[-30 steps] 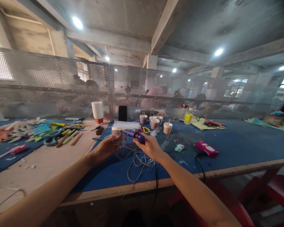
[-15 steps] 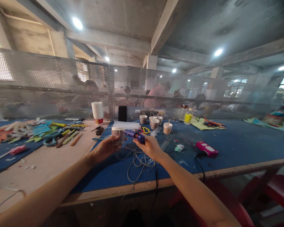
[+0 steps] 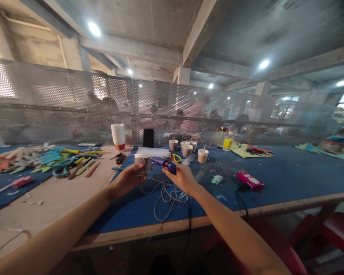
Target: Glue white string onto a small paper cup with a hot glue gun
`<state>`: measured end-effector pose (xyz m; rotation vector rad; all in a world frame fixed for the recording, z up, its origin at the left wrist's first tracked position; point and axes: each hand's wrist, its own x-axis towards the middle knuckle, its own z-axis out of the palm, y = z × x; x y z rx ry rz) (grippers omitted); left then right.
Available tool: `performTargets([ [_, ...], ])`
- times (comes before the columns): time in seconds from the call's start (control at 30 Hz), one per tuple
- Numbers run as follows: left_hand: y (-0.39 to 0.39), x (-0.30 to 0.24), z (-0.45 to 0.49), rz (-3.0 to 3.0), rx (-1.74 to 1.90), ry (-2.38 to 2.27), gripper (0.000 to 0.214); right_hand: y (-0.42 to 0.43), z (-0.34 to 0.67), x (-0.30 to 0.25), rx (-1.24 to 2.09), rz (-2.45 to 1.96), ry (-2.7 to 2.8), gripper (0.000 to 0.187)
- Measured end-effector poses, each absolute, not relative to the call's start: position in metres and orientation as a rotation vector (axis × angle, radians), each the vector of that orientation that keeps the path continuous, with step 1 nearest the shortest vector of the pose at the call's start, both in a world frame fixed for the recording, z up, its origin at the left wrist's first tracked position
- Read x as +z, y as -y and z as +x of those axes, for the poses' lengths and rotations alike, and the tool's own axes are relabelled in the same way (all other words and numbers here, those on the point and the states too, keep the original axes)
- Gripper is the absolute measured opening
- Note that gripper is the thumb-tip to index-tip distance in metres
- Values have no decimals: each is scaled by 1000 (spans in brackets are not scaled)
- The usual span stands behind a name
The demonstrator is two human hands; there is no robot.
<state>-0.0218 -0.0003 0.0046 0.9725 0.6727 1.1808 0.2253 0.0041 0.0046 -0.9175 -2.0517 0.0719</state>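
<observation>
My left hand [image 3: 127, 178] is closed around a small paper cup [image 3: 142, 163], its side looking wrapped in grey cord. In my right hand [image 3: 184, 178] is a purple glue gun [image 3: 164, 164], its nozzle pointing left at the cup's side; whether it touches I cannot tell. Loose grey cord [image 3: 166, 195] lies in loops on the blue table top below both hands. Just behind the held cup is a stack of white sheets [image 3: 152, 151]. Several similar cups with looped handles [image 3: 187, 149] stand farther back, beside a cup with a stick in it [image 3: 202, 155].
Left lie teal-handled scissors [image 3: 63, 168], several coloured tools and foam pieces [image 3: 43, 156]. A stack of paper cups [image 3: 118, 136] and a black phone [image 3: 148, 138] stand at the back. Right are a yellow-labelled bottle [image 3: 228, 141] and a magenta device [image 3: 250, 180]. Perforated metal screen [image 3: 160, 99] behind.
My left hand has shifted the cup slightly and turned it a little beside the nozzle. The glue gun and right hand stay nearly in place.
</observation>
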Motion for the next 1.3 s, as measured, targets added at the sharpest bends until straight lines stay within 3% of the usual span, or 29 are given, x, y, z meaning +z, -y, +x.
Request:
performTargets([
  [0.47, -4, 0, -24, 967, 1173, -628, 31, -7, 226, 2, 60, -905, 2048, 27],
  [1.3, -9, -8, -25, 1022, 1094, -695, 19, -5, 222, 0, 80, -890, 2095, 25],
])
